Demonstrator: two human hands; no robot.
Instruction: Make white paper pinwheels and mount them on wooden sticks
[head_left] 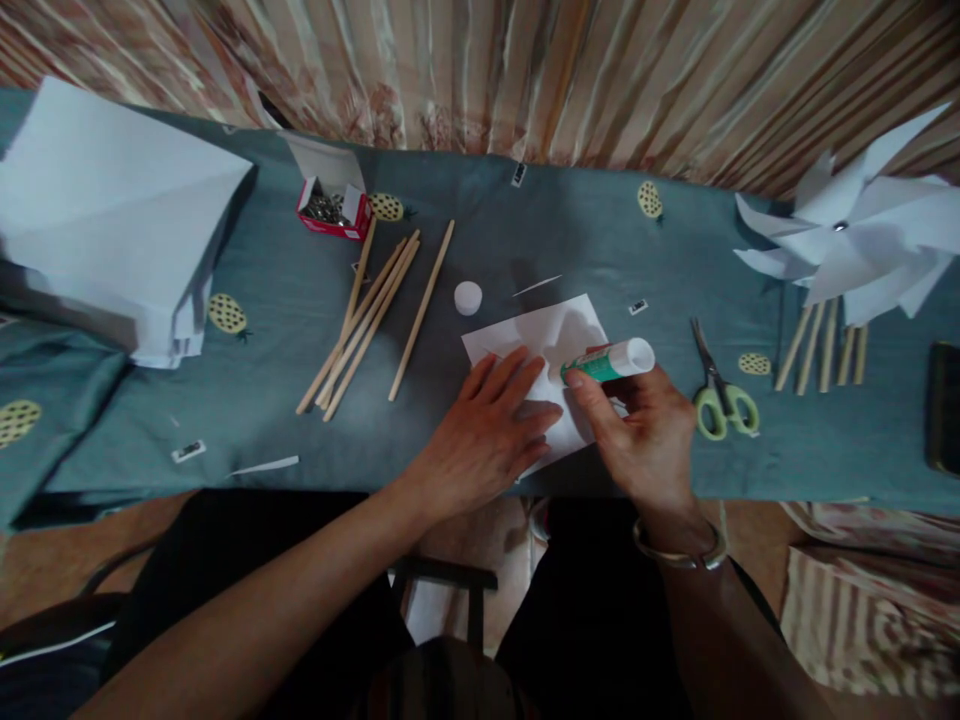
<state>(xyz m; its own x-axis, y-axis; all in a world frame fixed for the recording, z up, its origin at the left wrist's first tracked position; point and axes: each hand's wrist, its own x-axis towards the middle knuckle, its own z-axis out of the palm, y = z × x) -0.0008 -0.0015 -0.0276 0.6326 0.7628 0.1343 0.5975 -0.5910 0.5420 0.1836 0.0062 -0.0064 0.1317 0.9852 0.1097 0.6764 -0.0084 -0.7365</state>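
A white sheet of paper lies at the table's front edge. My left hand rests on it with the fingers spread, pressing it down. In my right hand is a green and white glue stick, tilted with its end at the middle of the paper. The fingers wrap round the tube. The glue stick's round white cap sits just behind the paper. Right of my right hand lie scissors with green handles, their blades pointing away from me.
Several wooden sticks lie left of the paper, near a red box of small metal pieces. A stack of white paper fills the left end. Paper pinwheels on sticks lie at the right, beside a dark object. Paper strips are scattered.
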